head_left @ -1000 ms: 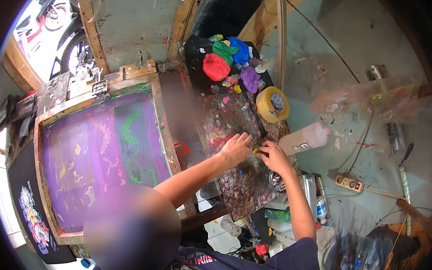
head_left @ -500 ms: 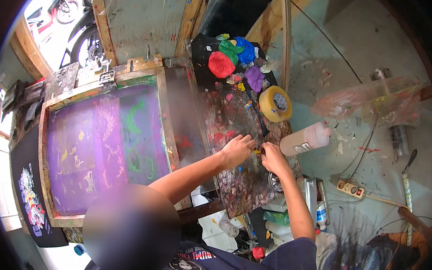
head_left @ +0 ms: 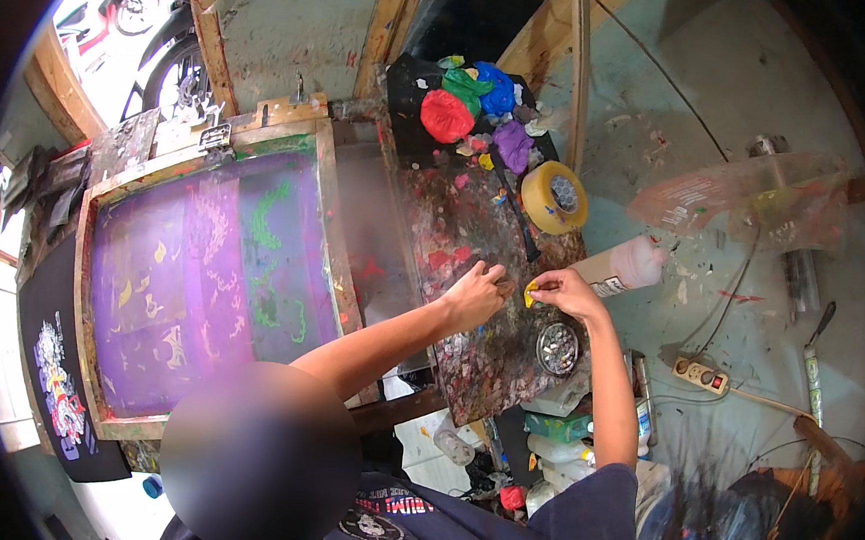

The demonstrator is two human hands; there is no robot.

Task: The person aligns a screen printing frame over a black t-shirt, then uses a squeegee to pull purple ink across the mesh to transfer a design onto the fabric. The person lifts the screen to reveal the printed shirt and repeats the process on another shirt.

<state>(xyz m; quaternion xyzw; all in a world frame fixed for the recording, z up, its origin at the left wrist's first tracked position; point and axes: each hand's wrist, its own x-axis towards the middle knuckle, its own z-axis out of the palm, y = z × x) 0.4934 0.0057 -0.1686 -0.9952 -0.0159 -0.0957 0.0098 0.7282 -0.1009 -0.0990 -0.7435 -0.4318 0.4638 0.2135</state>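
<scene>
My right hand (head_left: 561, 291) pinches a small yellow piece (head_left: 530, 295) above the paint-crusted worktop (head_left: 480, 384). Just to its left is my left hand (head_left: 481, 293), its fingers curled; I cannot make out what, if anything, they hold. A pale pink, capped plastic bottle (head_left: 626, 261) lies or leans behind my right wrist. Below that wrist sits a round dish (head_left: 557, 350) full of small bits. A yellow tape roll (head_left: 555, 196) and a dark stick-like tool (head_left: 525, 236) are farther back on the worktop.
A purple-and-green screen frame (head_left: 325, 162) fills the left, beside a printed black fabric (head_left: 54, 374). Crumpled coloured bags (head_left: 446, 115) lie at the back. A power strip (head_left: 701, 376) is at right, containers (head_left: 557, 429) below the worktop, motorbikes (head_left: 135, 6) outside.
My right hand has moved slightly right and up, away from my left, raising the yellow piece into clearer view. The round dish shows more. My left fingertips have drawn back slightly.
</scene>
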